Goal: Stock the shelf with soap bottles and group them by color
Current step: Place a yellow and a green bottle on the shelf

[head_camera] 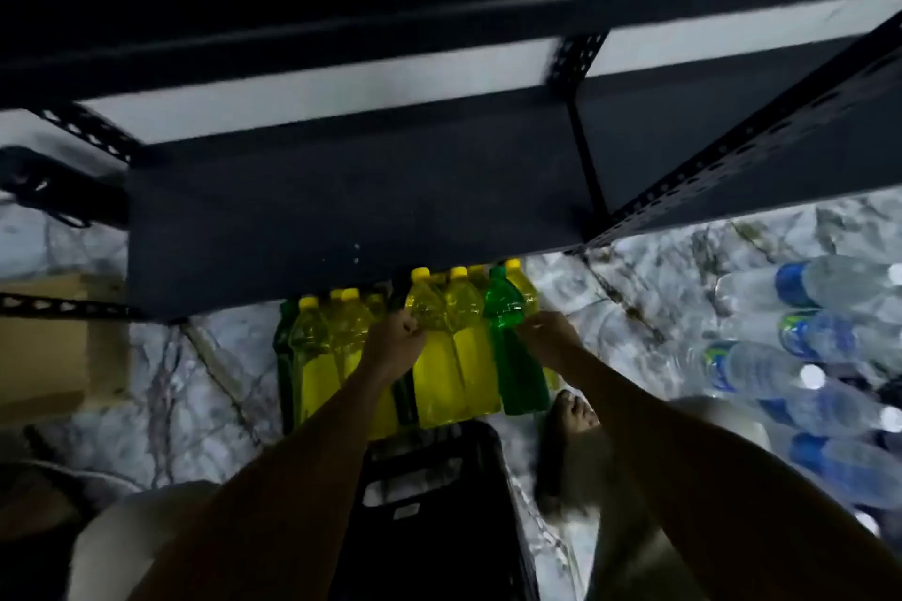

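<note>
While you look down past the edge of the dark metal shelf board (341,200), both your arms reach forward to a cluster of soap bottles standing below its front edge, on what looks like the lowest level near the marbled grey-white floor (195,371). Your left hand (396,338) is curled, its fingers closed at the neck and shoulder of a clear plastic bottle of yellow soap with a yellow cap (432,347). Your right hand (549,337) has its fingers bent round the waist of a green plastic bottle with a green cap (512,356), which stands just right of a second yellow bottle (471,347) and touches it. The picture is blurred, so how firmly either hand holds cannot be told.

Left of your left wrist stand more yellow-capped yellow bottles (317,347), packed together, with a dark green bottle (284,347) at the far left of the row. Another yellow bottle (520,281) peeks out behind the green one.

Below the bottles, between your forearms, sits a black plastic crate (429,493). A bare foot (573,410) rests on the floor just right of it. Well to the right lie clear water bottles with blue labels (805,356), heaped on the floor. A brown cardboard box (49,342) sits at the left edge.
</note>
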The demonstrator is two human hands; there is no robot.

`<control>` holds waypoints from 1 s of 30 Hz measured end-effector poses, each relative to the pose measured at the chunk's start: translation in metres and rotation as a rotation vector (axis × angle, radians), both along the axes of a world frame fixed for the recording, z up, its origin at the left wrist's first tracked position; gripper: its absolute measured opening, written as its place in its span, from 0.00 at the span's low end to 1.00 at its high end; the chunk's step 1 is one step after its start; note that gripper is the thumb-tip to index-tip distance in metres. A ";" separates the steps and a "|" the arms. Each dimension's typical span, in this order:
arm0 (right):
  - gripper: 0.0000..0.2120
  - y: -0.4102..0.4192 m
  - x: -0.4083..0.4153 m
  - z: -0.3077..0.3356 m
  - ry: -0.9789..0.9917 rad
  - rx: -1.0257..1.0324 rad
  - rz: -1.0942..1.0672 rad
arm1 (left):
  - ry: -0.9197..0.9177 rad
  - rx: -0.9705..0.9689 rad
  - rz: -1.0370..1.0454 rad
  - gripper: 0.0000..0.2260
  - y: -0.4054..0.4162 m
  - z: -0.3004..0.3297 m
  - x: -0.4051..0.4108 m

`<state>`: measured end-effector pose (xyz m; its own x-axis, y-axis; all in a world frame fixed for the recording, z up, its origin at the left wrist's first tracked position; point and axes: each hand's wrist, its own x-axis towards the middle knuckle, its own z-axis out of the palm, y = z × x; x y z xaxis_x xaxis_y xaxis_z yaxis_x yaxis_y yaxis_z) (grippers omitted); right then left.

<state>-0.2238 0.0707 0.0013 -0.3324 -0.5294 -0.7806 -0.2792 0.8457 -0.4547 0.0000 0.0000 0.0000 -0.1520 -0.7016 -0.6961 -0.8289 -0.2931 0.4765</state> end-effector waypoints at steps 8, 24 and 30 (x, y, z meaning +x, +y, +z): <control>0.20 0.010 0.004 -0.075 0.007 0.108 -0.054 | -0.015 0.201 0.317 0.29 0.025 -0.065 0.001; 0.51 0.025 -0.020 -0.194 0.037 0.225 -0.011 | 0.020 0.163 0.544 0.29 0.053 -0.071 -0.021; 0.28 0.018 -0.004 -0.144 -0.049 0.103 -0.082 | 0.133 0.185 0.572 0.18 0.052 -0.074 -0.015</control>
